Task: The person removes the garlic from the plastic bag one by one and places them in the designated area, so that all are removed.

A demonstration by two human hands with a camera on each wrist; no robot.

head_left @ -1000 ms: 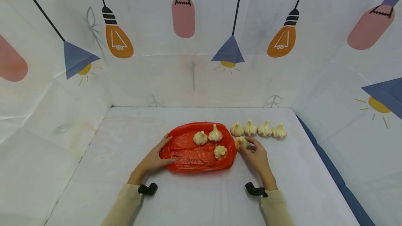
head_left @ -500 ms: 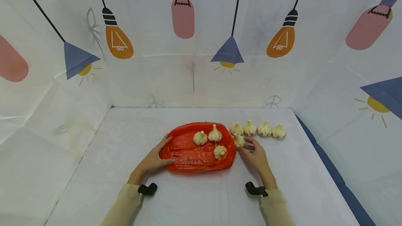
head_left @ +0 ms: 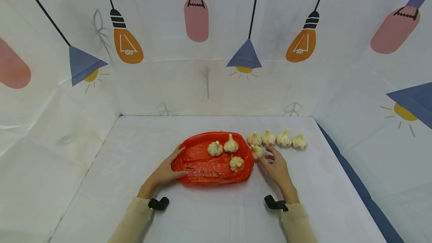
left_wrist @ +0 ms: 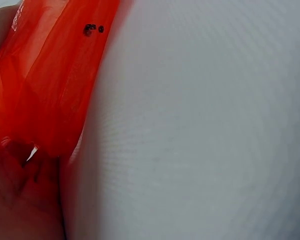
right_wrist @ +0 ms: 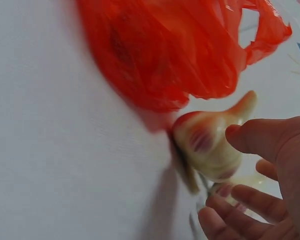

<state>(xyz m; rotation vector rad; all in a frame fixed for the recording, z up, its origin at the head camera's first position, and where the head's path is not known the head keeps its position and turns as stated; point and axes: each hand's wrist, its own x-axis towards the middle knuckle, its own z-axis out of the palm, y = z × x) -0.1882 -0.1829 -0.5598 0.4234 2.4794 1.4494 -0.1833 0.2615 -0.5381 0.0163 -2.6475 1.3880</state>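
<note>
A red plastic bag (head_left: 202,160), spread into a shallow bowl shape, lies mid-table with three garlic bulbs, one of them an upright garlic bulb (head_left: 231,144), inside. My left hand (head_left: 165,170) grips its left side, thumb over the rim; in the left wrist view the red film (left_wrist: 50,75) hides most of the fingers. Just right of the bag sits another garlic bulb (head_left: 257,152). My right hand (head_left: 276,165) is beside it, thumb and fingers spread around it; the right wrist view has this bulb (right_wrist: 210,142) standing on the table, with the thumb overlapping its edge.
Behind my right hand, several garlic bulbs form a row, with one garlic bulb (head_left: 284,138) near its middle. The white table (head_left: 209,216) meets a cloth wall (head_left: 162,85) printed with lamps at the back. Black cameras sit on both wrists.
The bulb by the bag has shifted slightly left and back and now stands on the table. My right fingers have loosened from it. The left hand stays on the bag.
</note>
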